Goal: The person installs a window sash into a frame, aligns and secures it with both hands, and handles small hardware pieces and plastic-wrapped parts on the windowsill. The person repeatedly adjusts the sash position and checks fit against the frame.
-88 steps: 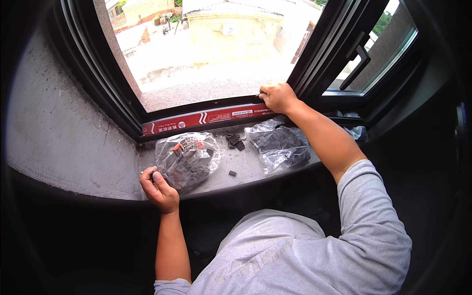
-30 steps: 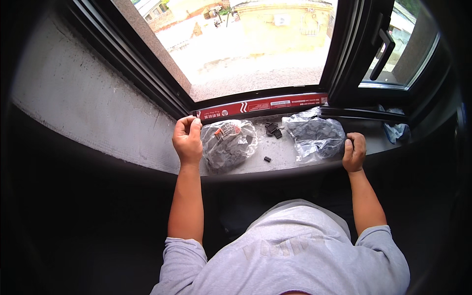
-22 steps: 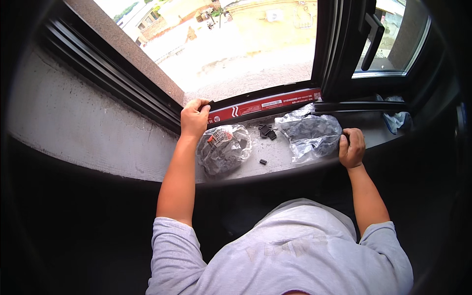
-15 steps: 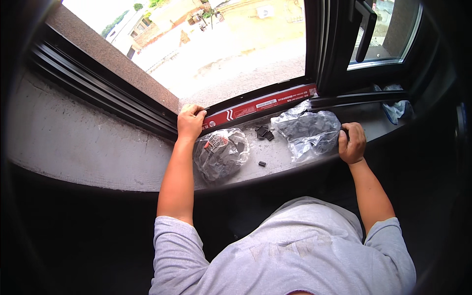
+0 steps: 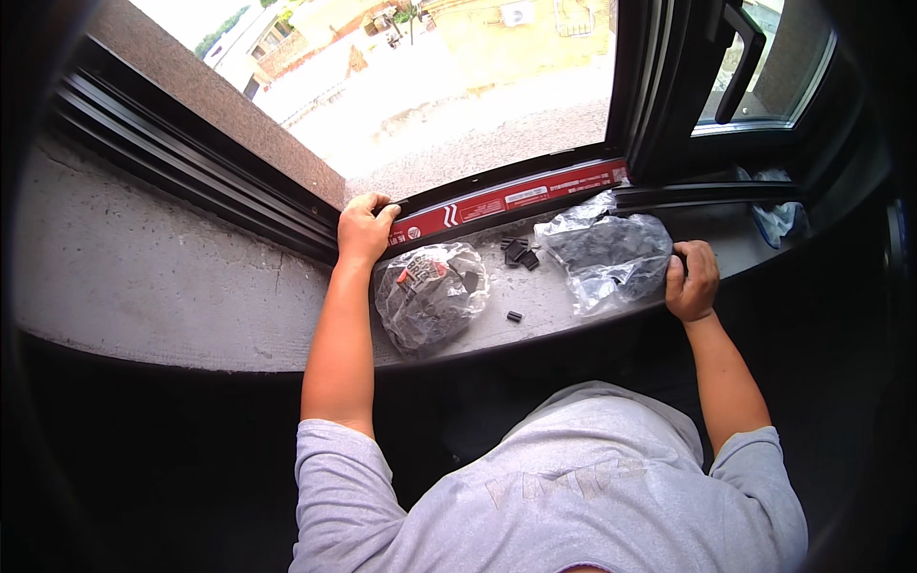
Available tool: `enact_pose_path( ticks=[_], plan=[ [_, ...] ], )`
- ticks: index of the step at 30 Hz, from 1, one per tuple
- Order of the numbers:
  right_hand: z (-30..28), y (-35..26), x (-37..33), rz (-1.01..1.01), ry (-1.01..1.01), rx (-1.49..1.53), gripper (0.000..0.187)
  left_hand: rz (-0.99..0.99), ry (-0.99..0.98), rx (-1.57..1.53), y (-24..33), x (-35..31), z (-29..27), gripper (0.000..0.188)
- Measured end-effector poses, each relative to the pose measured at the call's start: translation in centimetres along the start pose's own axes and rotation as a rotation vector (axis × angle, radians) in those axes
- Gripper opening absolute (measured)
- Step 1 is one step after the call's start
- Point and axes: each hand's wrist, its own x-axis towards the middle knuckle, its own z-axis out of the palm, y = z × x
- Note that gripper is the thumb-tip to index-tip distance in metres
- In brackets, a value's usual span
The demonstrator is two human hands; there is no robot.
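At the lower left corner of the dark window frame [image 5: 482, 176], my left hand [image 5: 365, 227] is closed, its thumb and fingertips at the frame's edge; whatever they pinch is too small or hidden to name. My right hand [image 5: 693, 279] rests at the sill's front edge with curled fingers, its palm hidden. Right beside it lies a clear plastic bag of dark pieces [image 5: 611, 253]. Another clear bag [image 5: 432, 298], with dark contents and a red-and-black print, sits below my left hand. Several small black blocks [image 5: 519, 253] lie loose between the bags, and a single black piece [image 5: 514, 316] lies nearer the front.
The grey sill [image 5: 181, 277] curves along the window. Red protective film [image 5: 516, 201] covers the lower frame. A black window handle [image 5: 741, 62] is at the upper right. Crumpled plastic with a blue edge [image 5: 778, 222] lies at the sill's right end.
The view has shifted slightly, moving the window and bags a little to the right in the picture. Both hands stay at the same spots, the left at the frame corner, the right beside the bag.
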Motion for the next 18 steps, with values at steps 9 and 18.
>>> enact_pose_path(
  ticks=[9, 18],
  plan=[
    [-0.2, -0.4, 0.2, 0.002, 0.007, -0.010, 0.017, 0.087, -0.019, 0.019, -0.8, 0.4, 0.0, 0.020],
    [-0.1, -0.4, 0.3, -0.001, 0.018, -0.004, 0.016, -0.034, -0.068, 0.156, 1.3, 0.8, -0.4, 0.042]
  ],
)
